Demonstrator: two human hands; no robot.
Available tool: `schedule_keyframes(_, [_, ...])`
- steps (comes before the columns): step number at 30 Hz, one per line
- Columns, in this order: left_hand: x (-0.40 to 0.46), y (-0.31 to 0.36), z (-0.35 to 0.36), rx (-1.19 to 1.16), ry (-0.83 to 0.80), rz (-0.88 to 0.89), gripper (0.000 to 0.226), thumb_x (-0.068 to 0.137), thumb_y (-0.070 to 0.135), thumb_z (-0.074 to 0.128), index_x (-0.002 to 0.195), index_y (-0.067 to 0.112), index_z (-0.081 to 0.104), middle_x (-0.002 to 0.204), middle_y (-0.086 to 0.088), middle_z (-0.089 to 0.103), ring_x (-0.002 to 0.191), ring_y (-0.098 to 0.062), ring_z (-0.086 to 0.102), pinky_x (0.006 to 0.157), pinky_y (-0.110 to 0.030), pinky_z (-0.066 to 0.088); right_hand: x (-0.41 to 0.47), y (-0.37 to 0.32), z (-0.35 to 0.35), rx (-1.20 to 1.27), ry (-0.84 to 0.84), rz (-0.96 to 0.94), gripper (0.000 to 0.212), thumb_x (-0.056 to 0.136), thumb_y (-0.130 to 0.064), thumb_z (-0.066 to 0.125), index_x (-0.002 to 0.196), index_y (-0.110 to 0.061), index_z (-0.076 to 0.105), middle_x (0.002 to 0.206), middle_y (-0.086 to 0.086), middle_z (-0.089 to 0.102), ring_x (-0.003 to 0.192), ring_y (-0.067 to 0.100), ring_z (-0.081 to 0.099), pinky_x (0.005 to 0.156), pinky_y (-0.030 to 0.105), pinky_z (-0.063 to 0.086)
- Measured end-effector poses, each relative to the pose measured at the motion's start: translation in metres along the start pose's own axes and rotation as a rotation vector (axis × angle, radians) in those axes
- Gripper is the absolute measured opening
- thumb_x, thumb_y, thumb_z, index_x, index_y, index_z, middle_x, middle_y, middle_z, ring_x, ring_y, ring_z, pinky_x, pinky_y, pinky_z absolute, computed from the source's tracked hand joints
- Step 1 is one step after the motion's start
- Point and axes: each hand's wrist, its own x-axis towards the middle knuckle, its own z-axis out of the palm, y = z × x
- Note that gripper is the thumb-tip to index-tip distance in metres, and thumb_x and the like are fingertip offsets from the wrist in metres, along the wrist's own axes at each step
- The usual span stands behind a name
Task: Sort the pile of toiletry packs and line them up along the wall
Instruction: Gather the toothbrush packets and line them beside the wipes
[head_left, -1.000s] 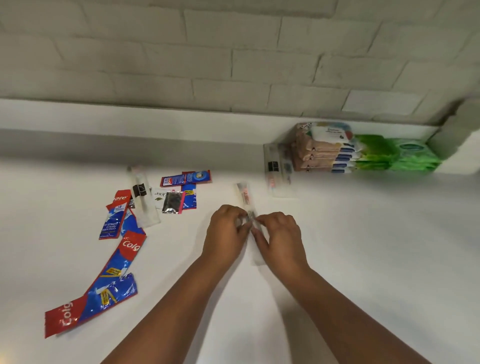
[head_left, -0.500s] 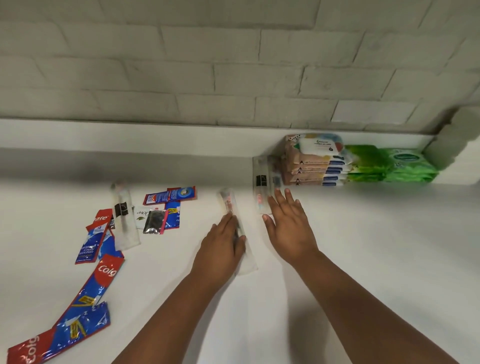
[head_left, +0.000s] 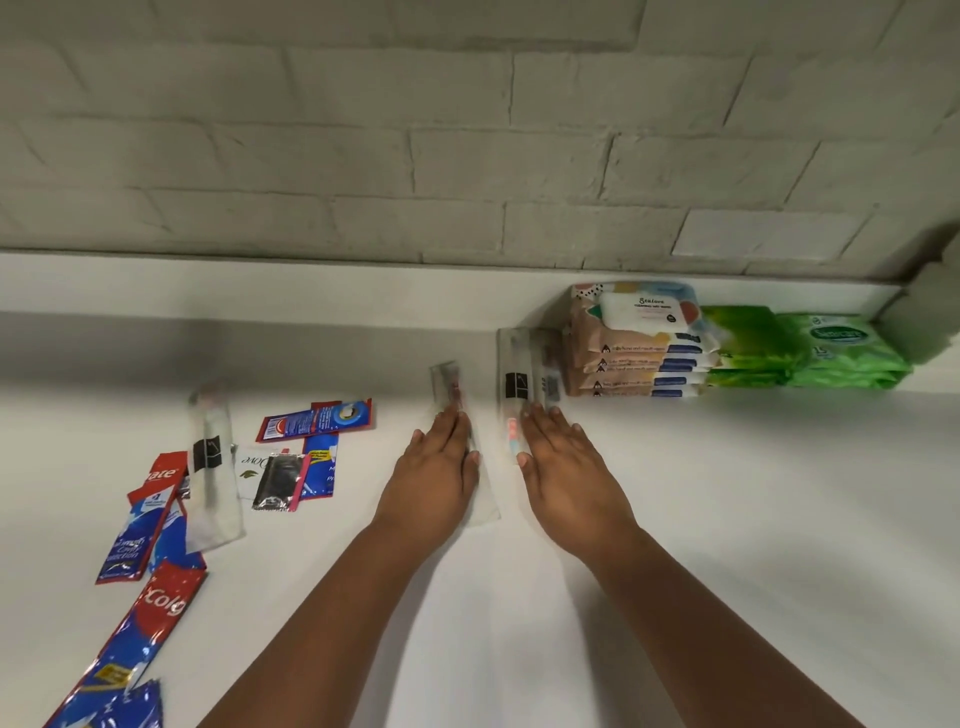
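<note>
Nearest the camera, two bare forearms reach out over a smooth white tabletop (head_left: 753, 519). Down at the left edge trails a glossy red-and-blue strip of toothpaste sachets (head_left: 132, 639), crinkled foil catching the light. Further up, the left hand (head_left: 434, 475) lies flat, fingers straight and together, pressing on a long clear toothbrush sleeve (head_left: 480, 499) that runs away toward the wall. The right hand (head_left: 563, 475) is flat too, fingers straight and slightly spread, its fingertips touching a second clear sleeve (head_left: 511, 410) with a black label, lying just beside the first. Neither hand grips anything. Off to the left sits the loose pile: another clear sleeve (head_left: 210, 467), a small silver foil sachet (head_left: 278, 480), flat blue-and-red sachets (head_left: 317, 418). Against the painted brick wall (head_left: 467, 156), a soft stack of tan wipe packs (head_left: 631, 353) stands next to puffy green wipe packs (head_left: 810, 353).
</note>
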Motion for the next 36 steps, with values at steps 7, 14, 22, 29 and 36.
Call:
schedule_keyframes(7, [0.034,-0.006,0.008,0.045,0.026,0.067,0.078,0.084,0.049,-0.001,0.147,0.012,0.027,0.156,-0.005,0.023,0.143,-0.016,0.021,0.116,-0.033,0.011,0.001,0.003,0.002,0.019,0.009,-0.009,0.06,0.098,-0.042,0.009,0.153,-0.021,0.015,0.16,-0.005,0.014,0.147,0.01,0.005,0.119,0.028,0.001])
schedule_keyframes(14, [0.056,-0.007,0.011,0.045,0.032,0.131,0.075,0.087,0.046,0.003,0.145,0.01,0.032,0.155,-0.006,0.026,0.143,-0.017,0.022,0.116,-0.034,0.009,0.001,0.003,0.003,0.02,0.026,-0.007,0.059,0.098,-0.042,0.012,0.152,-0.019,0.021,0.159,-0.004,0.019,0.147,0.011,0.009,0.12,0.029,0.004])
schedule_keyframes(22, [0.066,-0.003,0.012,0.073,0.053,0.165,0.061,0.093,0.036,0.017,0.138,0.004,0.045,0.146,-0.013,0.042,0.136,-0.023,0.039,0.111,-0.042,0.025,0.002,0.003,0.004,0.009,0.02,0.009,0.059,0.098,-0.041,0.014,0.153,-0.02,0.019,0.159,-0.005,0.018,0.147,0.01,0.008,0.12,0.027,0.004])
schedule_keyframes(29, [0.069,-0.004,0.013,0.1,0.071,0.188,0.053,0.094,0.03,0.026,0.131,0.001,0.052,0.137,-0.017,0.051,0.127,-0.027,0.049,0.105,-0.047,0.035,0.002,0.002,0.002,0.016,0.017,0.006,0.056,0.099,-0.04,0.014,0.152,-0.024,0.019,0.159,-0.005,0.017,0.147,0.01,0.009,0.12,0.028,0.005])
schedule_keyframes(36, [0.072,-0.001,0.012,0.083,0.046,0.175,0.058,0.094,0.032,0.021,0.133,-0.001,0.049,0.14,-0.018,0.048,0.13,-0.029,0.046,0.106,-0.047,0.034,0.002,0.002,0.0,0.01,0.006,0.002,0.059,0.097,-0.041,0.01,0.152,-0.024,0.018,0.16,-0.005,0.016,0.147,0.011,0.008,0.12,0.028,0.003])
